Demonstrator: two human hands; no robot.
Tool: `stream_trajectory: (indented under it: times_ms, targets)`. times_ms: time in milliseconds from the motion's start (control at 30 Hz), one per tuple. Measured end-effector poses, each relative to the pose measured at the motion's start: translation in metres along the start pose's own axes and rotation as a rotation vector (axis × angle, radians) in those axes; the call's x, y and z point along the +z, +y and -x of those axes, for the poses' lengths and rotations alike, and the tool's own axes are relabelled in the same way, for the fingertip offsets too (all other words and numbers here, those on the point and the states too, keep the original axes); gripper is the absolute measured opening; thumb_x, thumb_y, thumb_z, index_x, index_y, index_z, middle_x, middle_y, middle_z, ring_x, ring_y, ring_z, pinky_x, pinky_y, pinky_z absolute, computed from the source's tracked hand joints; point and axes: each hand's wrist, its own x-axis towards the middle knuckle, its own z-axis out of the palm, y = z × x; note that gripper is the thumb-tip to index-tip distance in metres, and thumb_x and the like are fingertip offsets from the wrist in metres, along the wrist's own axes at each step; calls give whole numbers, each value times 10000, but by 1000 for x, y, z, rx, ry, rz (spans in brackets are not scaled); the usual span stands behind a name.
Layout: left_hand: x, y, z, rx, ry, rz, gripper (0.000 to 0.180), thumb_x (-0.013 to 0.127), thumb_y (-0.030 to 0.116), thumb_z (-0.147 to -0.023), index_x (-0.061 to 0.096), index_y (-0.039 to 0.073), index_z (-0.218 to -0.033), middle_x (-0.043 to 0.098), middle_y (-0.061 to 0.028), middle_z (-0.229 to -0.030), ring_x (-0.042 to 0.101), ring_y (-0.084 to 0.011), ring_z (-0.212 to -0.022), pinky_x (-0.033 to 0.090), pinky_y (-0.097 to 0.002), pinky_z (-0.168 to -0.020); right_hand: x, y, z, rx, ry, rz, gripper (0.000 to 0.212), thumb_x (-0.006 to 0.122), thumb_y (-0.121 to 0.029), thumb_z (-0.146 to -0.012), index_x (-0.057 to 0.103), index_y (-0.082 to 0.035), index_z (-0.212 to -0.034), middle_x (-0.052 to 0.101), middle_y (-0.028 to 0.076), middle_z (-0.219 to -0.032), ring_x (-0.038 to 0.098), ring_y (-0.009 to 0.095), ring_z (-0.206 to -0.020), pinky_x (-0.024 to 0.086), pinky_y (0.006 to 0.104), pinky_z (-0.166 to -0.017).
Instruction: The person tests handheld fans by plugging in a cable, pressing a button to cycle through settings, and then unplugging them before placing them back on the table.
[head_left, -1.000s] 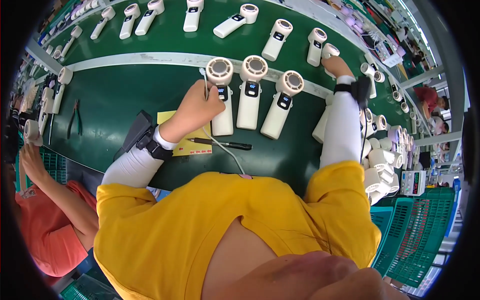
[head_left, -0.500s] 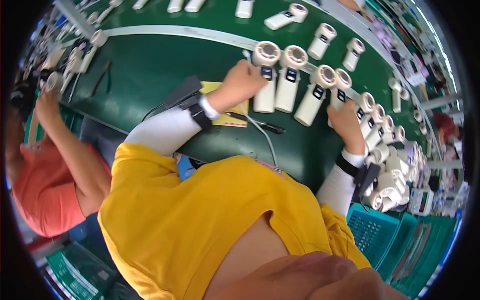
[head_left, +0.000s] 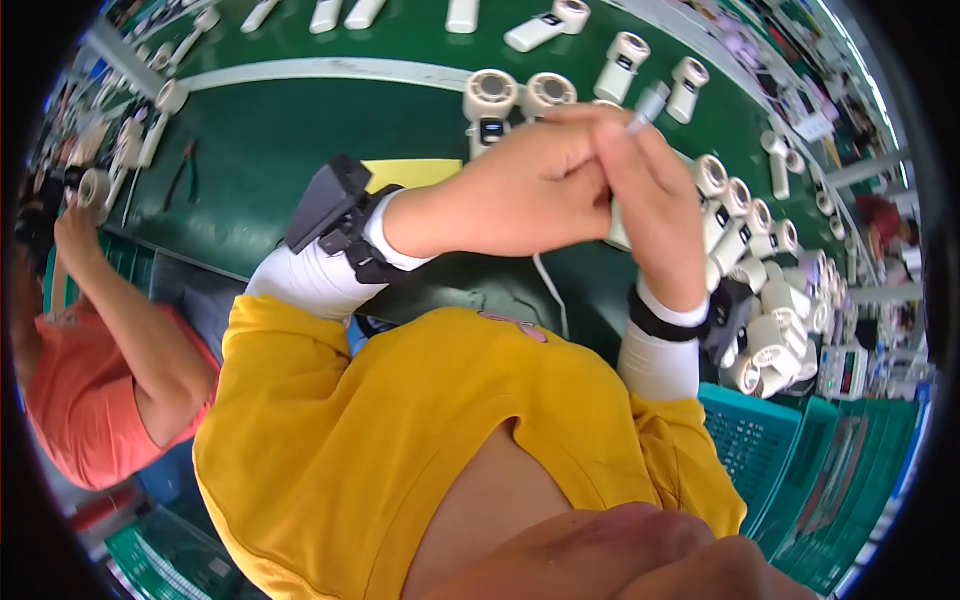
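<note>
Green tabletop with rows of white handheld fans; left hand closed against right hand, which pinches a small grey tool raised above the fans, best kept steady with wrists together.

1. Green bench carries the work; a pale stripe crosses it beyond the joined hands.
2. White handheld devices stand in a row just behind the grip, more trailing off to its right.
3. Yellow sheet lies flat left of the grip.
4. Pliers lie far left.
</note>
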Motion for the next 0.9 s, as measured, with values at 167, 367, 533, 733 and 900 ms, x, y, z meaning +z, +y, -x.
stream_trajectory:
  times_ms: [167, 367, 533, 733, 900]
  targets:
    - [-7, -9, -22, 133, 117, 59, 199, 527, 111, -774, 515, 33, -957, 526, -33, -763, 514, -119, -608, 410, -236, -534, -27, -17, -28, -185, 277, -651, 232, 416, -189, -888, 492, 26, -930, 474, 15, -671, 432, 83, -552, 361, 179, -547]
    - [-78, 7, -20, 363, 193, 407, 252, 417, 92, -832, 449, -40, -1044, 441, -36, -774, 458, -115, -672, 395, -226, -640, -204, 11, -101, 281, 493, 81, 156, 488, -153, -818, 556, -14, -803, 391, -21, -547, 330, 82, -398, 274, 218, -352]
    - [-112, 3, -11, 439, 322, 690, 218, 408, 76, -814, 476, -55, -975, 412, -25, -709, 396, -105, -570, 326, -213, -511, -269, 164, -141, 376, 86, 1949, 183, 510, -178, -710, 639, -48, -696, 614, 160, -817, 605, 315, -716, 489, 390, -573]
    - [-118, 8, -5, 439, 438, 526, 231, 366, 53, -809, 437, -103, -963, 365, -32, -680, 342, -103, -553, 293, -215, -503, -234, 214, -147, 701, 435, 1480, 351, 554, -346, -700, 638, -48, -867, 607, 158, -919, 585, 296, -847, 456, 359, -720]
    - [-108, 8, -16, 378, 435, 418, 230, 373, 42, -794, 429, -109, -959, 388, -44, -693, 351, -106, -545, 307, -219, -501, -262, 227, -149, 897, 326, 1356, 480, 570, -441, -660, 619, -50, -932, 595, 158, -969, 572, 269, -901, 424, 337, -782]
